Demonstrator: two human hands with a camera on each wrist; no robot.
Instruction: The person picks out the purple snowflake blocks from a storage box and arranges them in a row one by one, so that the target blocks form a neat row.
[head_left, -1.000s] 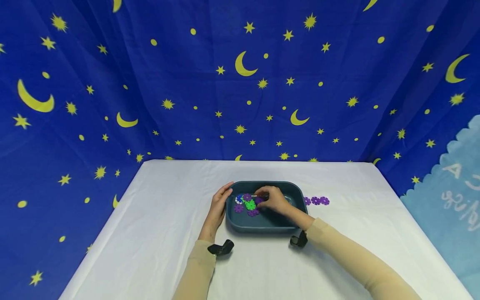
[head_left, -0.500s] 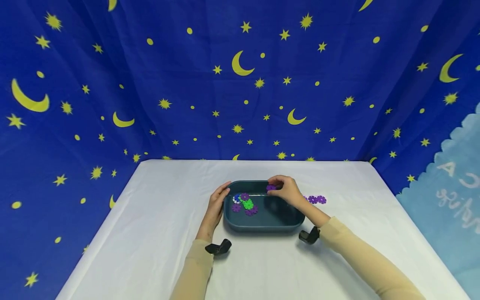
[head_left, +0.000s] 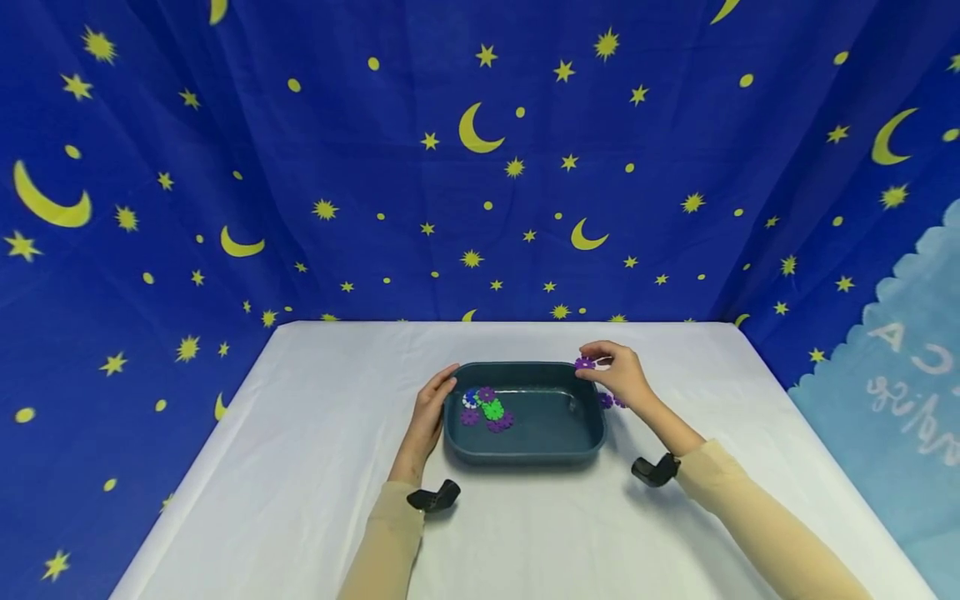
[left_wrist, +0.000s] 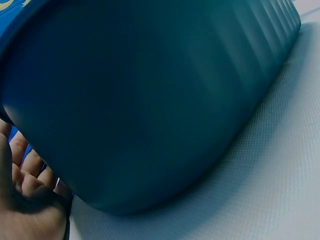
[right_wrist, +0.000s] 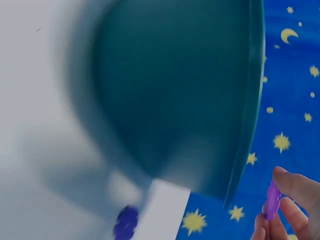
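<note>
1. Behind and on both sides, I see a deep-blue backdrop (head_left: 405, 183) with yellow moons and stars.
2. Below it, I see a white counter (head_left: 525, 533).
3. Far right, I make out a scalloped light-blue panel (head_left: 892, 450), white-lettered.

The tub (head_left: 523, 457) looks like smooth plastic, its outer wall softly sheened and its inside catching a glossy streak. The discs (head_left: 492, 409) look like plastic too. White cloth (left_wrist: 290, 140) with a fine woven grain covers the tabletop (head_left: 517, 533), the curtain (head_left: 375, 158) is creased matt cloth, and the sleeves (head_left: 384, 533) look like matt fabric.
</note>
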